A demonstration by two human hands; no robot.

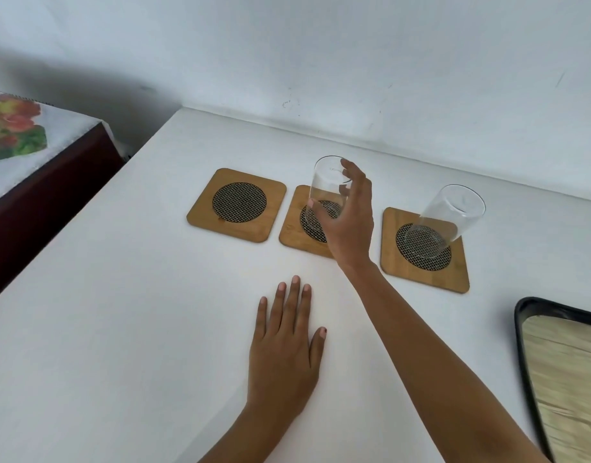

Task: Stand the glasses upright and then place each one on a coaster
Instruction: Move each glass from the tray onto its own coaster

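Note:
Three square wooden coasters with dark woven centres lie in a row on the white table. The left coaster [237, 204] is bare. Over the middle coaster [292, 233] stands a clear glass [325, 192], upright, and my right hand [349, 217] is wrapped around its right side, thumb in front and fingers at the rim. I cannot tell whether its base touches the coaster. A second clear glass [444, 218] stands upright on the right coaster [424, 274]. My left hand [285, 345] lies flat on the table, fingers apart, nearer to me.
A black-rimmed tray [521, 329] with a woven mat inside sits at the right edge. A wall runs just behind the coasters. At the left, a dark piece of furniture [46, 182] with a flowered cloth stands beside the table.

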